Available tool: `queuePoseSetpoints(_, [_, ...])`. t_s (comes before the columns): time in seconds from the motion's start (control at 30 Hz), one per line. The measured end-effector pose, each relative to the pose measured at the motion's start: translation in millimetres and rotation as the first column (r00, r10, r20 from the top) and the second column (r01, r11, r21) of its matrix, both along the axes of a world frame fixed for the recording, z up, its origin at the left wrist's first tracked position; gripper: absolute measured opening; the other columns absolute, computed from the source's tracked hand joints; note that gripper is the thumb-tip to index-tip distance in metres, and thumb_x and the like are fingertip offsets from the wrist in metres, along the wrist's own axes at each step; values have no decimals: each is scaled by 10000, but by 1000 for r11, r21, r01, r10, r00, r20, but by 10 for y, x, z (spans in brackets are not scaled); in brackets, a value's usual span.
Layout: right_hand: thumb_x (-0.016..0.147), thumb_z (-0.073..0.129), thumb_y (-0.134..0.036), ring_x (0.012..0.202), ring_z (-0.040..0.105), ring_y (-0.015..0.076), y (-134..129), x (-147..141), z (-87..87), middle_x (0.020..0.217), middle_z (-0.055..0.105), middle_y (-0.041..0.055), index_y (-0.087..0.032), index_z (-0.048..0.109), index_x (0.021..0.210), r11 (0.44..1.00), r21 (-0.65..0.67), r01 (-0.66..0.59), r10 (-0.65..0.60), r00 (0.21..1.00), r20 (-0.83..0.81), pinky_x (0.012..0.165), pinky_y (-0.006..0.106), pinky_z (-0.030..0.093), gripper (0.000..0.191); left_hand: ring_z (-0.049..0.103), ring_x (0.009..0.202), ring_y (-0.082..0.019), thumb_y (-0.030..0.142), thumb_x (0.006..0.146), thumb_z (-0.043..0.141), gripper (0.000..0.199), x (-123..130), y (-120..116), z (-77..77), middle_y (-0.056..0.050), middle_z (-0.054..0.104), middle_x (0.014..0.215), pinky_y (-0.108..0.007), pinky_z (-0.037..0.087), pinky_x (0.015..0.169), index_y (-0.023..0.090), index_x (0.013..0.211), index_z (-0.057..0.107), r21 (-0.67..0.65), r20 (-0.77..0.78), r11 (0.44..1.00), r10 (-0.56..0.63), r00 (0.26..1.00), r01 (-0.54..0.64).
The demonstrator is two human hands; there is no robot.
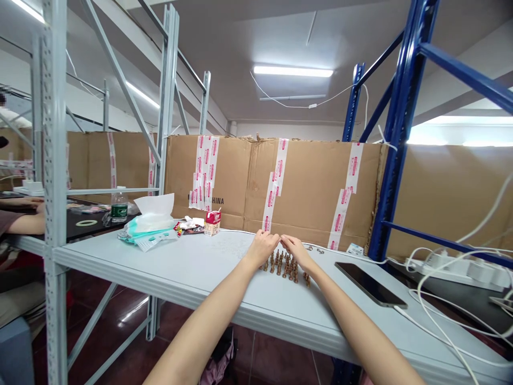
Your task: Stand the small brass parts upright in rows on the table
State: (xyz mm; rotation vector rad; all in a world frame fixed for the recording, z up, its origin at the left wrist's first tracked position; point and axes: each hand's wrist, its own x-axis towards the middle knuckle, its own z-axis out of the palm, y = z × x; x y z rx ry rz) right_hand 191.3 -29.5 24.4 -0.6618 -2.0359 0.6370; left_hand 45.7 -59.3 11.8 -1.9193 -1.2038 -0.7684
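Both hands are close together above the far side of the grey table (176,267). The fingers of my left hand (262,248) are closed and pinched, their tips turned toward the other hand. My right hand (295,250) is closed as well, its fingertips nearly meeting the left ones. Whatever sits between the fingertips is too small to name. Just below the hands, several small brown figures (284,267) stand upright in rows, partly hidden by the right wrist. A few tiny metallic pieces (319,251) lie beyond the right hand.
A black phone (371,283) with a white cable lies at the right, near a power strip (460,270). Toward the left are a tissue pack (150,224), wrappers and a drink carton (212,222). Cardboard (228,176) walls the back. A person's arm (26,223) shows far left.
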Motion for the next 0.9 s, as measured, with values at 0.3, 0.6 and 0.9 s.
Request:
queuePoseSetpoints(0.3, [800,336,-540,526,267,96,62,16,-35,565,300,-35,-191,347,600,1000,-26,-5,5,1000,-4,491,236,233,402,555,766,-153,343,923,283,260,-6,-27,5,-18,601,759,-290,303,686,184,919,488,-65,-14,998,-14,1000,13])
queuePoseSetpoints(0.6, [784,353,-531,516,258,92,65,8,-29,554,308,-39,-189,360,593,999,-32,0,0,1000,-13,483,232,228,392,555,757,-156,380,917,278,304,-11,-96,38,-31,597,770,-296,315,714,166,980,485,-70,44,997,-19,999,22])
queuePoseSetpoints(0.9, [802,336,-479,544,290,101,45,2,-22,560,314,-35,-189,354,585,1000,15,13,-13,1000,-1,517,239,245,363,546,706,-144,284,935,228,285,13,-112,43,-19,580,728,-293,318,700,173,895,487,-43,15,999,-15,1000,16])
